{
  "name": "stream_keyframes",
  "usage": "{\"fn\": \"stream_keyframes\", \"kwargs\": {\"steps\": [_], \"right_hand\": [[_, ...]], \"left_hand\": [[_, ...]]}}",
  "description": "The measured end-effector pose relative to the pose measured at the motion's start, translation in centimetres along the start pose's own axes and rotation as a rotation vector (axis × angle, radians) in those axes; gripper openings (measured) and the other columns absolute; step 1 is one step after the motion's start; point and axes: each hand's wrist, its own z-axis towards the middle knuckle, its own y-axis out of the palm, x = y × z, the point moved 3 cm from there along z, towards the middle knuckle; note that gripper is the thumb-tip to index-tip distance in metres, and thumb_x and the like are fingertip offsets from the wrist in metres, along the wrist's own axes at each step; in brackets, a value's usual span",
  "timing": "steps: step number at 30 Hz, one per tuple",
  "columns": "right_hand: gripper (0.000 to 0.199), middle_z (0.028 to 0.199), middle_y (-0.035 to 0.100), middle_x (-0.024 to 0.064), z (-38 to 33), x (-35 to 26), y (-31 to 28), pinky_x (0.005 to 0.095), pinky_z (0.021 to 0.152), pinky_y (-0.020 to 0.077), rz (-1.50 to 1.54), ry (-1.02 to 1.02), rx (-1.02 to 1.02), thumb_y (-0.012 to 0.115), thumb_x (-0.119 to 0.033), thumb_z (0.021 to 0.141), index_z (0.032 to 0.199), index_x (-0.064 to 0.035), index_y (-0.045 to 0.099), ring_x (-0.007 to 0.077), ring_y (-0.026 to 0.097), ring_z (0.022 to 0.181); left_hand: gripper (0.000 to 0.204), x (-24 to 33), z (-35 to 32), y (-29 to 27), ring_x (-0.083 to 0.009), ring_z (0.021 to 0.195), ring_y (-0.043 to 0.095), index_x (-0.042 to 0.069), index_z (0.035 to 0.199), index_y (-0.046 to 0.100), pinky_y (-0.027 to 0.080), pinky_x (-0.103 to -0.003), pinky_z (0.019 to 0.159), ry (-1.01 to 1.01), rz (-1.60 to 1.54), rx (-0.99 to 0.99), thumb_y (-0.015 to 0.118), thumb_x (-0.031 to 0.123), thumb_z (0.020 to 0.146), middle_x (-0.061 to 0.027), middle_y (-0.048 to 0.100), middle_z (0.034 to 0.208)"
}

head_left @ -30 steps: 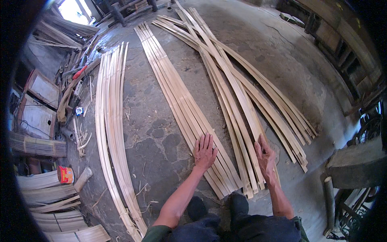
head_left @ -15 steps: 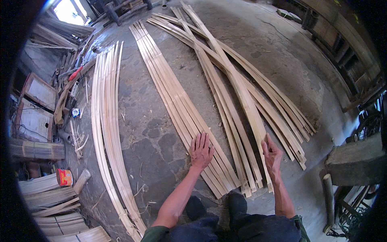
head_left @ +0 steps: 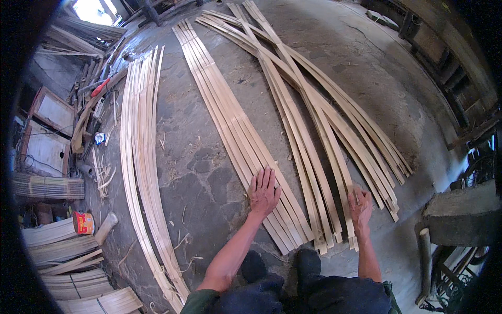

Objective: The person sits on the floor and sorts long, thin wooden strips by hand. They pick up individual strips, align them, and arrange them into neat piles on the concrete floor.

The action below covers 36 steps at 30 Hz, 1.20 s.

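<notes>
My left hand (head_left: 265, 193) lies flat with its fingers stretched out on a row of pale bamboo strips (head_left: 230, 123) laid side by side on the floor. To the right, more bamboo strips (head_left: 306, 97) lie in loose bundles that cross one another toward the far end. At the near end of these, my right hand (head_left: 360, 208) is closed with bent fingers at the right edge of a bamboo strip (head_left: 342, 183); its fingertips partly hide the contact. The near ends of the strips lie just before my feet (head_left: 308, 263).
Another bundle of bamboo strips (head_left: 138, 115) lies on the left. Tied stacks of strips (head_left: 78, 285), a red can (head_left: 83, 223) and a short log (head_left: 106, 228) stand along the left side. A stone block (head_left: 460, 212) and a pole (head_left: 424, 261) are at the right.
My right hand has shifted slightly right and nearer to me, its fingers now more curled. My left hand stays flat on the strips. The whole view has shifted slightly.
</notes>
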Motion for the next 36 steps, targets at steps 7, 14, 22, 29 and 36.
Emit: {"fn": "stream_keyframes", "kwargs": {"steps": [7, 14, 22, 29, 36], "right_hand": [[0.023, 0.096, 0.065, 0.0193, -4.2, -11.1, 7.6, 0.0447, 0.077, 0.0518, 0.356, -0.136, -0.519, 0.059, -0.015, 0.091, 0.111, -0.0043, 0.063, 0.0379, 0.063, 0.09], [0.025, 0.098, 0.061, 0.0213, -4.7, -11.3, 11.7, 0.0479, 0.075, 0.051, 0.059, -0.169, -0.544, 0.063, -0.027, 0.088, 0.099, -0.0042, 0.062, 0.0395, 0.062, 0.094], [0.02, 0.078, 0.063, -0.001, 1.3, -13.0, 1.8, 0.0215, 0.064, 0.0452, 0.755, 0.163, -0.359, 0.063, -0.02, 0.097, 0.095, -0.0002, 0.065, 0.0063, 0.057, 0.07], [0.034, 0.088, 0.071, 0.006, 9.5, -4.3, -1.5, 0.0262, 0.071, 0.0496, 0.279, -0.05, -0.004, 0.073, -0.023, 0.09, 0.114, 0.0008, 0.068, 0.009, 0.061, 0.077], [0.043, 0.106, 0.071, 0.0179, 18.2, 1.1, -5.7, 0.0304, 0.082, 0.0501, -0.017, -0.15, 0.011, 0.067, -0.031, 0.093, 0.128, -0.0074, 0.064, 0.0184, 0.067, 0.093]], "left_hand": [[0.064, -0.4, -0.1, -0.1, -0.0328, 0.143, 0.03, 0.003, 0.146, 0.038, 0.019, -0.048, 0.118, -0.004, 0.013, 0.007, 0.053, 0.036, 0.094, -0.0149, 0.036, 0.153], [0.066, 0.2, 0.3, 0.2, -0.0286, 0.145, 0.028, 0.004, 0.149, 0.035, 0.018, -0.047, 0.119, -0.018, -0.029, 0.007, 0.052, 0.036, 0.094, -0.0121, 0.035, 0.155], [0.067, -0.4, -0.1, 0.1, -0.0286, 0.145, 0.029, 0.004, 0.15, 0.034, 0.017, -0.047, 0.119, -0.019, 0.005, -0.003, 0.053, 0.036, 0.093, -0.0125, 0.035, 0.155], [0.068, -0.2, 0.2, 0.3, -0.0285, 0.145, 0.028, 0.005, 0.15, 0.033, 0.017, -0.047, 0.119, -0.015, 0.009, -0.014, 0.052, 0.037, 0.093, -0.0121, 0.034, 0.155], [0.069, -0.5, 0.0, 0.8, -0.0275, 0.146, 0.027, 0.006, 0.15, 0.034, 0.016, -0.046, 0.119, -0.027, 0.03, -0.015, 0.054, 0.038, 0.093, -0.0118, 0.033, 0.156]]}}
